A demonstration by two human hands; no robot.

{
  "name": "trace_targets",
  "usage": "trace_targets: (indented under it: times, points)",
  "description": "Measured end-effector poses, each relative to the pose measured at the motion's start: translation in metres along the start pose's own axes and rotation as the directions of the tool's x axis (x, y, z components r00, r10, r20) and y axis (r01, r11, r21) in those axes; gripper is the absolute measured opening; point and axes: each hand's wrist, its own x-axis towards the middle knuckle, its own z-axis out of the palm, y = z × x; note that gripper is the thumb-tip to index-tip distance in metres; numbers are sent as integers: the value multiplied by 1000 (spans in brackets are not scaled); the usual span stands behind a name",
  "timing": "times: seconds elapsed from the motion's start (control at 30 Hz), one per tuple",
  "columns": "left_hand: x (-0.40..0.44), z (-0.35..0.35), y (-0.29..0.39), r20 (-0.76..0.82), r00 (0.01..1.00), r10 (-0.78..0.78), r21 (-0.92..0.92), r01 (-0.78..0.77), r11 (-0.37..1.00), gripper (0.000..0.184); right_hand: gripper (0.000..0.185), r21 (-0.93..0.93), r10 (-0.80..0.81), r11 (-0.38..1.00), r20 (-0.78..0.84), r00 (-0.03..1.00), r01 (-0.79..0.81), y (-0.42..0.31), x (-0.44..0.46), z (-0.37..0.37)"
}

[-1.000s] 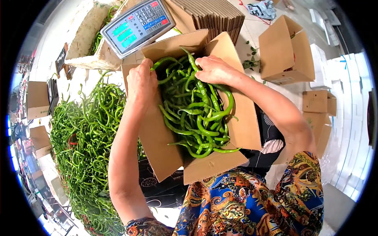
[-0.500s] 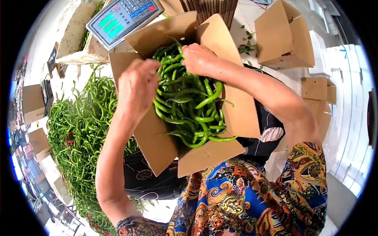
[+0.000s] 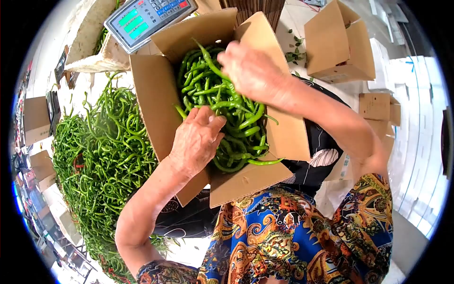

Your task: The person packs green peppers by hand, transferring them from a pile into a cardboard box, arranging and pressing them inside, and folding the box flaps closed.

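An open cardboard box (image 3: pixel 156 102) stands in front of me with its flaps spread, filled with long green peppers (image 3: pixel 248 116). My left hand (image 3: pixel 198 137) is over the left part of the peppers, its fingers curled down onto them and pinched together; a pepper tip shows beside the fingers. Above the upper right part of the peppers is my right hand (image 3: pixel 253 71), slightly blurred, with its fingers curled near one long pepper. What its fingertips hold, if anything, cannot be made out.
A large heap of green peppers (image 3: pixel 104 175) lies to the left. Beyond the box are a digital scale display (image 3: pixel 149 19), a whitish foam container (image 3: pixel 99 59) and stacked flat cardboard (image 3: pixel 260 9). Another open carton (image 3: pixel 331 47) and smaller boxes (image 3: pixel 376 106) stand at the right.
My left hand has moved from the box's left edge down and right onto the peppers. My right hand has lifted and turned. The box appears higher and further left in view.
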Motion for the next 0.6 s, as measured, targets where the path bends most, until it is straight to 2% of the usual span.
trace_targets:
  times: [0.03,0.07,0.1,0.17,0.23,0.3,0.37,0.4,0.43,0.5,0.53,0.57,0.6]
  points:
    - [-1,-1,2,-61,997,38,-20,-40,999,35,14,-13,-68,998,-146,987,66,16,6,-2]
    - [-1,-1,0,-110,993,41,11,-40,999,36,17,-35,-293,955,-291,911,296,47,5,2]
    - [2,-3,-4,-161,986,50,46,-44,998,36,18,-133,245,968,332,911,-212,28,24,-25]
    - [13,-7,-6,-257,959,118,117,-90,989,34,15,-87,129,990,308,942,-107,44,11,-9]
    - [30,-10,0,-316,920,232,196,-176,965,29,14,-65,112,994,406,907,-93,27,18,6]
    - [47,-1,-8,-244,930,274,320,-190,928,29,16,-19,88,996,301,950,-87,27,10,35]
    - [54,22,-30,-56,989,135,203,-122,972,30,16,-84,146,989,371,917,-124,25,22,37]
    - [53,29,-33,-29,993,111,210,-103,972,36,17,-119,190,981,406,894,-154,27,22,38]
    - [51,32,-34,-41,989,143,223,-130,966,36,16,-41,122,992,299,946,-115,32,24,45]
    - [49,34,-38,-71,980,188,257,-164,952,36,16,-91,174,985,504,846,-149,36,37,34]
    - [48,29,-43,-76,979,190,174,-174,969,34,17,-90,266,961,552,791,-260,27,42,24]
    - [48,19,-45,-74,985,154,36,-152,988,33,15,-145,268,963,547,793,-226,17,44,10]
    - [46,14,-48,-144,976,166,-36,-172,984,33,11,-89,207,978,439,874,-187,17,39,10]
